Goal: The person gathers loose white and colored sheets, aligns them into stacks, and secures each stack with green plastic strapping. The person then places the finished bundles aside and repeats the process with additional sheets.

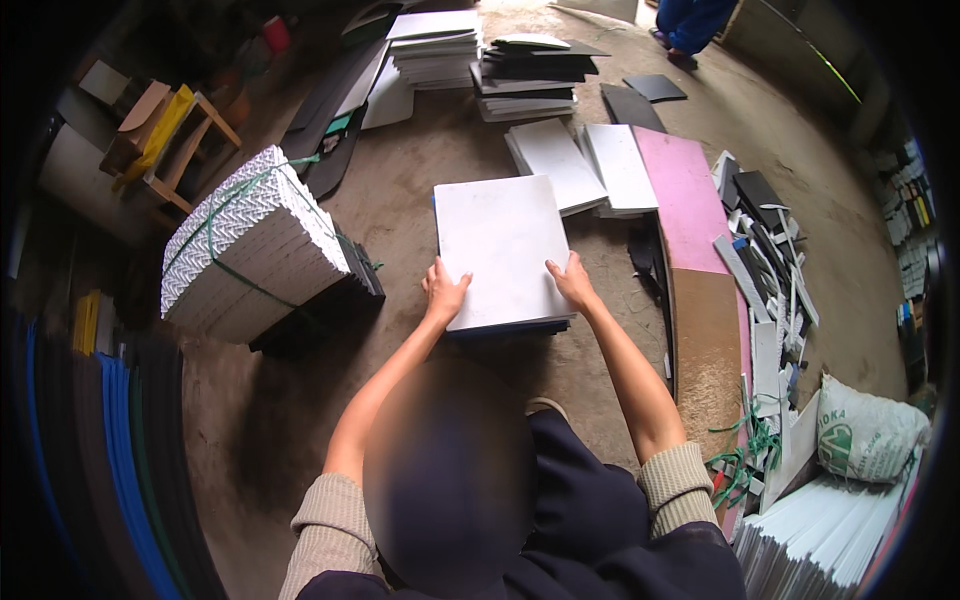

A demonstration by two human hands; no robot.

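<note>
A stack of rectangular sheets stands on the floor in front of me, topped by a white sheet [503, 240]. Dark and blue edges show beneath it on the near side. My left hand [445, 292] grips the left edge of the white sheet, its thumb lying on top. At the opposite edge, my right hand [572, 282] holds on the same way, thumb over the surface. The fingers of both hands curl down the sides and are partly hidden. How many sheets they clasp, I cannot tell.
Left stands a bundle of white textured sheets [255, 240] tied with green cord. White sheets [560, 168] lie beyond, next to a pink panel [685, 195] and brown board [708, 345]. Offcuts [775, 270] and a white sack [870, 430] are at right. Another person's legs [690, 25] show far off.
</note>
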